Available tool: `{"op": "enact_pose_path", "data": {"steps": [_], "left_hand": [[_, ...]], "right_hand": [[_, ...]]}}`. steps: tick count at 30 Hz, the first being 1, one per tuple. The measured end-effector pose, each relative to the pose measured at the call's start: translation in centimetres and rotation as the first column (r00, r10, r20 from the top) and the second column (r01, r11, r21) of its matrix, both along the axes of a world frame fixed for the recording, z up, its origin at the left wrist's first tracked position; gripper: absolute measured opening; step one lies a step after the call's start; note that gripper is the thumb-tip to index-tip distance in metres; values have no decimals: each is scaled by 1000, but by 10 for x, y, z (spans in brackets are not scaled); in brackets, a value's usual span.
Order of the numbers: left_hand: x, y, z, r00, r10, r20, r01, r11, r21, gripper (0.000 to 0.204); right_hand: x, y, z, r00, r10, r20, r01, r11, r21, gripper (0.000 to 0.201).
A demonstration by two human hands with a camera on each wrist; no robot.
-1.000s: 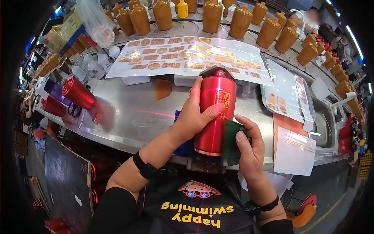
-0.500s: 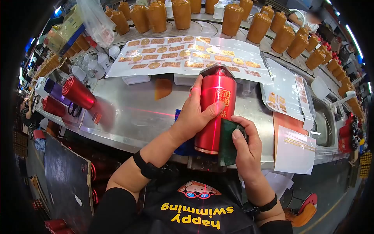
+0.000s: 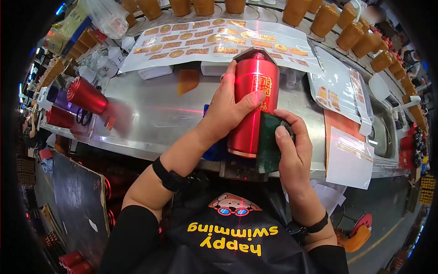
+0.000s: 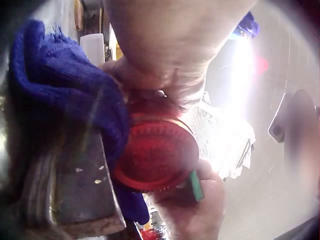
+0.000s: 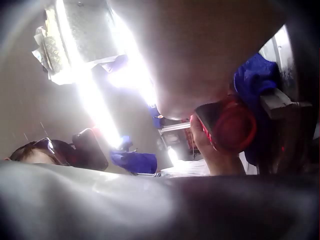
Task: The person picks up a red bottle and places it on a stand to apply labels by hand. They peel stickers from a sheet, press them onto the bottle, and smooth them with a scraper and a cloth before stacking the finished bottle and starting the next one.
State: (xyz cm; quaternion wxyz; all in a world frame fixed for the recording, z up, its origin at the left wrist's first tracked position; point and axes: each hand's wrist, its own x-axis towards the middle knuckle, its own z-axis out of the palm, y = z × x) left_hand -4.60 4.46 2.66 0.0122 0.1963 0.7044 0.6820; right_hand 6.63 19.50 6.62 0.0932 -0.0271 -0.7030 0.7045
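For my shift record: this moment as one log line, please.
left grip: around red bottle | right grip: holding flat green piece at bottle's right side | gold characters: on bottle | printed sheet: beyond bottle

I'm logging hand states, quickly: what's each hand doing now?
Left hand: closed around the red bottle with gold lettering.
Right hand: closed, pinching the flat green sheet at the bottle's side.

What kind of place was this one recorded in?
Most likely a workshop or small factory where bottles are labelled: rows of brown bottles stand beyond the metal table, a sheet of gold labels is spread out, and the left hand grips a red bottle.
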Motion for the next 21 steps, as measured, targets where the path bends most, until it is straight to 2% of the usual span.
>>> {"op": "enact_pose_path", "data": {"steps": [2, 5, 7, 8, 11, 12, 13, 15, 16, 17, 18, 19, 21], "left_hand": [[0, 0, 0, 1000, 2, -1, -2, 1000, -3, 104], [0, -2, 4, 998, 33, -58, -39, 992, -117, 101], [1, -2, 2, 1000, -17, 6, 17, 1000, 27, 98], [2, -3, 2, 998, -49, 35, 45, 994, 100, 97], [5, -12, 8, 977, -164, 136, 122, 954, 272, 95], [6, -16, 5, 972, -195, 134, 167, 966, 196, 97], [8, -15, 4, 973, -192, 127, 166, 968, 190, 98], [11, -13, 4, 976, -186, 115, 164, 970, 179, 99], [13, -13, 9, 967, -217, 132, 182, 955, 235, 99], [16, -14, 9, 969, -205, 136, 175, 963, 204, 99], [18, -16, 9, 971, -193, 138, 168, 970, 174, 98], [19, -18, 9, 973, -181, 140, 161, 977, 142, 98], [24, -25, 7, 977, -175, 119, 159, 979, 130, 97]], "right_hand": [[0, 0, -5, 1000, -12, -17, 12, 1000, 21, 29], [-2, 2, -7, 999, -13, -40, 16, 997, 77, 29], [0, 4, -1, 999, 2, -36, 2, 994, 110, 28], [0, 4, 1, 1000, -13, 1, 13, 998, 62, 23], [-16, 20, 12, 989, -4, -149, 39, 972, 230, 19], [-26, 25, 28, 989, 45, -141, 11, 929, 371, 20], [-38, 27, 40, 977, 164, -133, -83, 878, 471, 20], [-69, 29, 61, 919, 386, -76, -248, 718, 650, 20], [-88, 30, 61, 920, 380, -93, -228, 714, 662, 20], [-106, 30, 58, 921, 375, -109, -209, 710, 673, 20], [-120, 26, 64, 905, 296, -306, 71, 605, 793, 20], [-120, 26, 74, 815, 374, -442, 284, 407, 868, 18], [-101, 19, 82, 785, 596, -169, -196, 499, 844, 14]]}}
